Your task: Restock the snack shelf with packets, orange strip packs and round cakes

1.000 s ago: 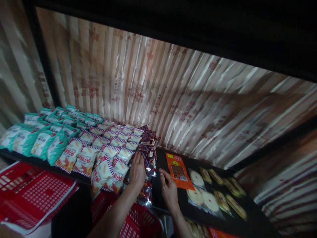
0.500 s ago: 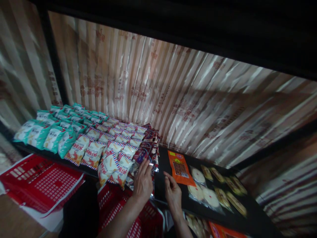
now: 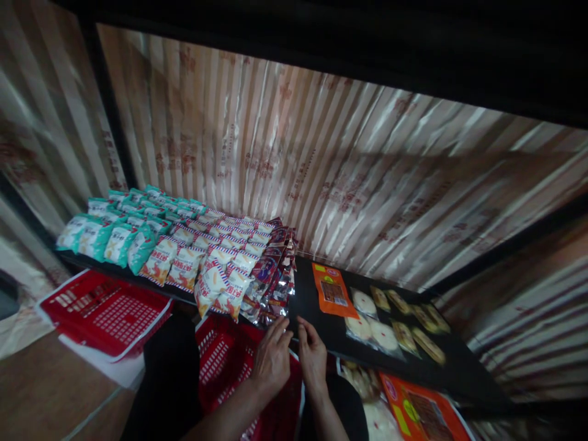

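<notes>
My left hand (image 3: pixel 272 358) and my right hand (image 3: pixel 313 356) hover side by side just in front of the black shelf's (image 3: pixel 316 318) front edge, above a red basket (image 3: pixel 239 373). Both hands have loosely spread fingers and hold nothing. Just beyond my left fingertips lies a stack of dark red foil packets (image 3: pixel 271 278), leaning against white-and-red snack bags (image 3: pixel 215 275). An orange packet (image 3: pixel 331 291) lies flat on the shelf beyond my right hand.
Teal snack bags (image 3: pixel 114 233) fill the shelf's left end. Clear packs of round cakes (image 3: pixel 367 315) and yellowish sticks (image 3: pixel 416 327) lie at the right. A second red basket (image 3: pixel 105 312) sits at the left. More orange packs (image 3: pixel 422 416) lie below. A striped wall backs the shelf.
Both hands drew back from the foil packets and the shelf toward its front edge and came closer together. The view shifted back and right.
</notes>
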Demonstrator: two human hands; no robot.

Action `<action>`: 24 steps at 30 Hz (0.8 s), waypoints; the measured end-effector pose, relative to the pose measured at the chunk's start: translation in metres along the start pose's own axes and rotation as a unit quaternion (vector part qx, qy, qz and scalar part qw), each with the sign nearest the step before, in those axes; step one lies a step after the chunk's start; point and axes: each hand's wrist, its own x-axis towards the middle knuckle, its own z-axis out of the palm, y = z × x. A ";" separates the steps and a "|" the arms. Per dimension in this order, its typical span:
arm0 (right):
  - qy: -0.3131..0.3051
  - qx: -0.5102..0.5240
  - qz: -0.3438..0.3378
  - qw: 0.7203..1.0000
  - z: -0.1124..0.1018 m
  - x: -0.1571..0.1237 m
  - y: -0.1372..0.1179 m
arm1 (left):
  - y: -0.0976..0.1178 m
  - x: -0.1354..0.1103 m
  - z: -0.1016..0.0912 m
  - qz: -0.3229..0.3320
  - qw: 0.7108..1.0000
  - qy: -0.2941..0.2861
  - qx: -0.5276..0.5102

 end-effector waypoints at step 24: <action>-0.064 0.012 -0.046 0.997 0.006 -0.063 0.005 | -0.029 -0.047 -0.032 -0.140 0.984 0.067 0.090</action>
